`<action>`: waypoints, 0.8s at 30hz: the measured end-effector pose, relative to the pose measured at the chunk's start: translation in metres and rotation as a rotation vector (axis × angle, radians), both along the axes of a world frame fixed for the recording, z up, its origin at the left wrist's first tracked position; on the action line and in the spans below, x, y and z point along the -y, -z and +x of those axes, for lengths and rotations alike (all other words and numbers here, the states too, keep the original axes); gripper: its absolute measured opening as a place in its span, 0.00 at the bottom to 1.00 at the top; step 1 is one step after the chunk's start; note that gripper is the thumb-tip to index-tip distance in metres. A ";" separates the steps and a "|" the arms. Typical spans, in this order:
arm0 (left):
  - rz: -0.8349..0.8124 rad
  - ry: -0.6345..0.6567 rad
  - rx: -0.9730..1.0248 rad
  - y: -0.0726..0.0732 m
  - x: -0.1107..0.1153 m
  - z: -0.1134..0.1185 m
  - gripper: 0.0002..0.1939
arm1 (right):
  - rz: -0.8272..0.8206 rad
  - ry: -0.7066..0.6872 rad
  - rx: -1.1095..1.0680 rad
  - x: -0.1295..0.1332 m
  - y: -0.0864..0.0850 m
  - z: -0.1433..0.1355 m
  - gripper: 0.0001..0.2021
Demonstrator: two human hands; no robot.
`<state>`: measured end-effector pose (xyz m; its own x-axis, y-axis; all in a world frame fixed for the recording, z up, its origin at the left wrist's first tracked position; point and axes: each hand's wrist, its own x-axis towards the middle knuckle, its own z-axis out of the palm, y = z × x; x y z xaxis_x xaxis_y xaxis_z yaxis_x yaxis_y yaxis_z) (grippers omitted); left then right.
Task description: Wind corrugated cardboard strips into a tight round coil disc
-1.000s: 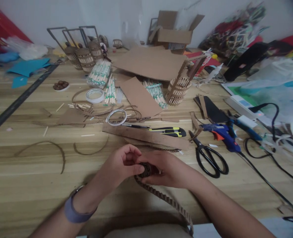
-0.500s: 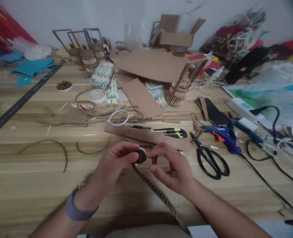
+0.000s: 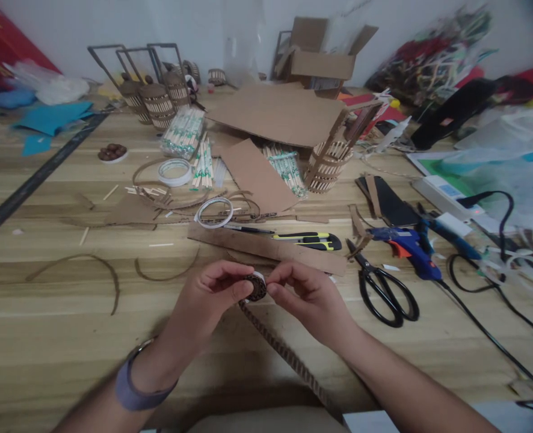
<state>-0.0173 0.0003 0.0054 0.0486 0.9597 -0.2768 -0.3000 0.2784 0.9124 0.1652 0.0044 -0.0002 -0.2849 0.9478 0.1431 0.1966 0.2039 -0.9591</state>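
Note:
Between my hands is a small round coil of corrugated cardboard (image 3: 257,290) with a white rim along its upper edge. My left hand (image 3: 212,294) pinches its left side between thumb and fingers. My right hand (image 3: 311,297) has thumb and index finger closed at the coil's right edge. From the coil's underside a long ridged cardboard strip (image 3: 289,355) trails down and right towards the table's near edge. Just beyond my hands lie a flat cardboard piece (image 3: 266,248) and a yellow-and-black utility knife (image 3: 309,241).
Black scissors (image 3: 384,294) and a blue glue gun (image 3: 404,246) with its cord lie to the right. Farther back are tape rolls (image 3: 214,213), bundled sticks (image 3: 183,132), a stick-covered bucket model (image 3: 327,165) and a cardboard box (image 3: 323,65). Curved cardboard strips (image 3: 108,267) lie left.
My right thumb and index finger have closed together at the coil's right edge, where they were apart before. The coil has turned slightly. The view has shifted a little.

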 end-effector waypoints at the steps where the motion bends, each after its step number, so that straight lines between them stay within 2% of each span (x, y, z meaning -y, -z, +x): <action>1: -0.004 -0.002 0.009 0.001 0.000 0.000 0.11 | -0.010 0.001 -0.005 0.000 0.001 0.000 0.04; 10: -0.007 -0.015 0.053 0.010 -0.001 -0.001 0.10 | 0.051 0.019 0.032 0.000 -0.006 0.002 0.05; 16: -0.010 -0.011 0.044 0.009 -0.001 0.001 0.11 | -0.005 0.050 0.058 0.000 -0.008 0.001 0.05; 24: -0.027 -0.027 0.029 0.006 -0.001 0.002 0.11 | -0.120 0.026 0.047 -0.001 -0.009 0.002 0.06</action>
<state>-0.0151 0.0008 -0.0009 0.0314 0.9530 -0.3015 -0.3339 0.2943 0.8955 0.1669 0.0052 0.0083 -0.2633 0.9646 0.0155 0.2461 0.0827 -0.9657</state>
